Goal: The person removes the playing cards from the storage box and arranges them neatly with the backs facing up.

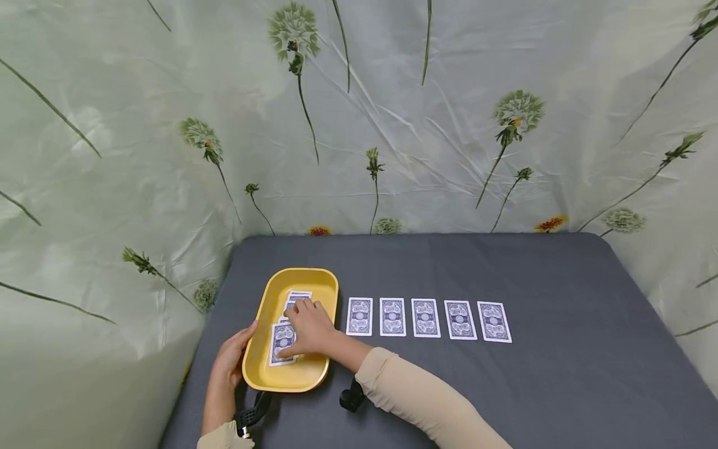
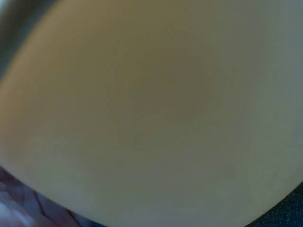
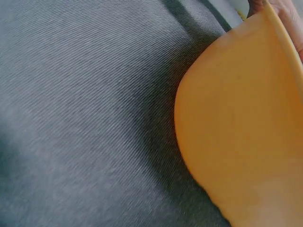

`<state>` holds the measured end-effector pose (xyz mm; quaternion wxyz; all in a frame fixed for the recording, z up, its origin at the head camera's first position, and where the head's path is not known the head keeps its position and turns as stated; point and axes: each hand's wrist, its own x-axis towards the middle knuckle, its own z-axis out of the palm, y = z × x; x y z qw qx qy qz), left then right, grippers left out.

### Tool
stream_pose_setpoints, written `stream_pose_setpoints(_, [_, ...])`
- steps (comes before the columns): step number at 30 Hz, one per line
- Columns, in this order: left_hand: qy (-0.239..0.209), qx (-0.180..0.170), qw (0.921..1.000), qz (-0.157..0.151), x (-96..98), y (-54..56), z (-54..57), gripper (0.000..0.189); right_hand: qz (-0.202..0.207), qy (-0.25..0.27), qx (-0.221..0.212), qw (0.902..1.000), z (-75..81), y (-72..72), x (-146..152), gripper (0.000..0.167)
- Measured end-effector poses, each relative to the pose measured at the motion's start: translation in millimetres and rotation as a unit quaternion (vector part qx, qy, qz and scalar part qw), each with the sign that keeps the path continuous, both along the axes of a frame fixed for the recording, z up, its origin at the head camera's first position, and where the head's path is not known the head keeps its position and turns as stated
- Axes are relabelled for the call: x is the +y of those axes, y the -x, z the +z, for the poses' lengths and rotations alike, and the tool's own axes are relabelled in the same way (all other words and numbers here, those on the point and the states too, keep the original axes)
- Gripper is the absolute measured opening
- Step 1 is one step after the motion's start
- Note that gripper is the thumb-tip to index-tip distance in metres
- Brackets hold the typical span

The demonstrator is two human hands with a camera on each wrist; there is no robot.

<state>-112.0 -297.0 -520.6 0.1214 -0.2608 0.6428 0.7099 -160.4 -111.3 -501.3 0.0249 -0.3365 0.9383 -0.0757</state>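
On the left of the table, a yellow tray [image 1: 252,368] holds several blue-and-white playing cards [image 1: 282,340], backs up and overlapping. My left hand [image 1: 231,358] grips the tray's left side, thumb at the rim; fingers of it show at the lower left corner of the left wrist view. Reaching over the tray's right side, my right hand [image 1: 310,327] spreads over the cards, its thumb on the nearest one and its fingertips on those farther back. The palm hides part of them. In the right wrist view the tray's outer wall [image 3: 236,113] fills the right side.
Right of the tray, several playing cards [image 1: 426,318] lie face down in a spaced row on the grey table [image 1: 561,386]. A flower-printed curtain [image 1: 392,125] hangs behind and to the sides. The right forearm crosses the front of the table.
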Motion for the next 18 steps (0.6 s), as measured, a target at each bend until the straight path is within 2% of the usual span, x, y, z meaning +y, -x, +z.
stream_pose_setpoints(5, [0.001,-0.001,1.0000,-0.003,2.6,2.0,-2.0,0.057,-0.001,0.002,-0.028,0.9996,-2.1,2.7,-2.7,0.086])
stream_pose_setpoints(10, [0.003,0.004,0.9999,0.009,2.2,3.6,-1.1,0.056,-0.001,-0.012,-0.017,0.9998,-2.7,6.3,-7.0,0.091])
stream_pose_setpoints(18, [-0.003,0.004,1.0000,0.008,1.0,1.5,0.5,0.054,0.008,-0.021,0.001,0.9997,-10.0,4.9,-15.9,0.100])
